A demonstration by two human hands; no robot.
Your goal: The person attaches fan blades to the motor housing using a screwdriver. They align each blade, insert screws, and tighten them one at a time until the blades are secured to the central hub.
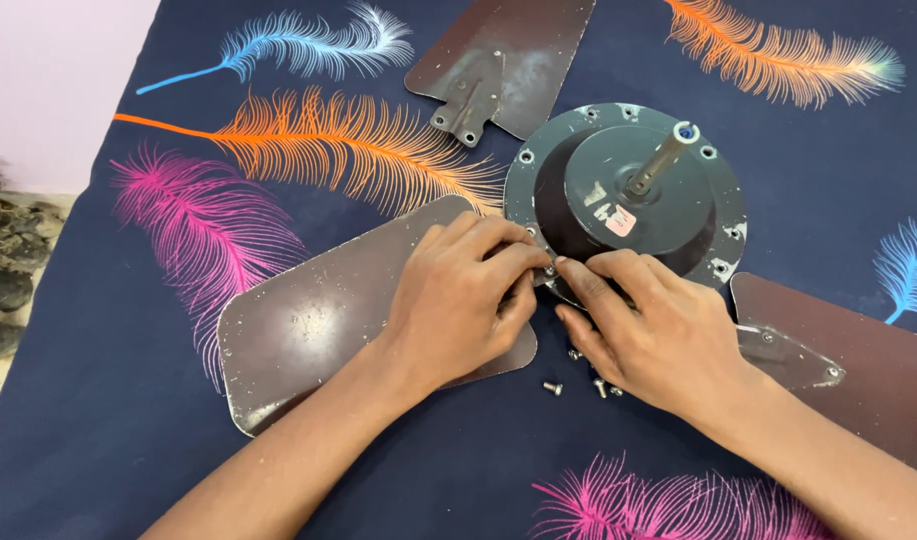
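A dark grey round fan motor housing (678, 215) with a central shaft (661, 160) lies on a navy cloth. A brown fan blade (308, 335) lies at its lower left edge. My left hand (458, 300) rests on that blade's inner end, fingers pressed at the housing rim. Meeting it there, my right hand (658, 335) pinches a small screw (550, 268) between its fingertips. A few loose screws (552, 387) lie on the cloth just below my hands.
A second brown blade (503, 60) lies detached at the top, and a third (858, 365) lies at the right under my right forearm. The navy cloth (98, 420) bears coloured feather prints. Dark clutter (3, 270) sits at the left edge.
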